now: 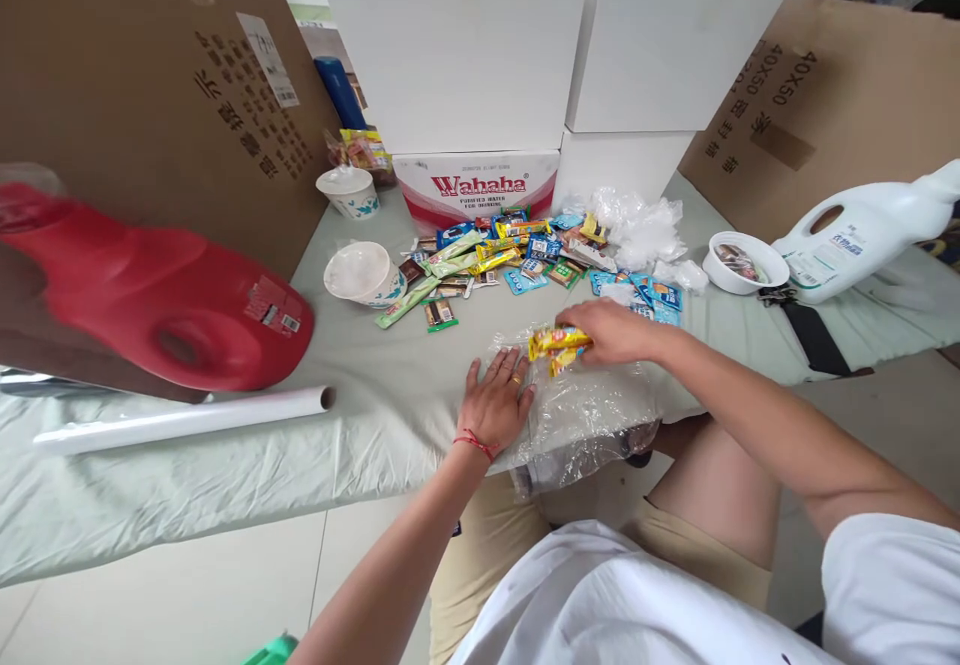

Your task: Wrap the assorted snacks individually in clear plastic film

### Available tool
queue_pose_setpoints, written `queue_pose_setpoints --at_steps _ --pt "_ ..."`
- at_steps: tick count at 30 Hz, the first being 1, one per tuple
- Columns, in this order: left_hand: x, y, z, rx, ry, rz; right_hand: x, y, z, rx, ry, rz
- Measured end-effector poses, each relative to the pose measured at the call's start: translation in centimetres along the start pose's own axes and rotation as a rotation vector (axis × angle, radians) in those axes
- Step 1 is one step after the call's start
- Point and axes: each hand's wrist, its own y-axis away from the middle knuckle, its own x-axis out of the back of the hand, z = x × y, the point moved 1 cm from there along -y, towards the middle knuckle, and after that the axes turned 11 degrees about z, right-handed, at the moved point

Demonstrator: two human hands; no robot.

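Observation:
My right hand [611, 330] grips a few yellow-wrapped snack bars [556, 343] just above a clear plastic bag [592, 400]. The bag lies over the table's front edge, and part of it hangs down. Palm down, my left hand [495, 395] rests with spread fingers at the bag's left side, its fingertips touching the plastic. Behind both hands spreads a pile of small wrapped snacks, among them light green sticks [411, 302], blue packets [544, 247] and more yellow bars [493, 261]. My right palm and the ends of the held bars are hidden.
Paper cups [364, 275] stand left of the snacks. A red jug [187, 305] and a white roll [187, 418] lie farther left. Crumpled clear bags [645, 230], a white bowl [746, 263] and a white bottle [855, 235] are on the right. A Wahaha carton [480, 188] and white boxes [465, 55] stand behind.

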Motion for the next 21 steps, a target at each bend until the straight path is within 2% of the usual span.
queue_pose_setpoints --at_steps 2,4,7,10,16,21 --pt "0.0 0.0 0.0 -0.003 -0.010 -0.002 -2.1 1.3 -0.9 0.013 -0.010 -0.074" --pt "0.1 0.0 0.1 -0.006 -0.027 -0.009 -4.1 2.0 -1.1 0.002 -0.030 -0.091" --pt "0.2 0.0 0.1 -0.015 -0.049 -0.014 -5.9 2.3 -0.5 0.000 -0.088 0.015" --pt "0.3 -0.1 0.1 -0.021 -0.061 -0.009 -5.9 2.8 -0.3 0.045 -0.142 0.107" --pt "0.4 -0.1 0.2 -0.016 -0.090 -0.023 -5.4 4.0 -0.8 0.048 -0.134 0.118" --pt "0.5 -0.2 0.2 -0.016 -0.115 -0.039 -5.5 3.2 0.3 0.007 -0.201 0.104"
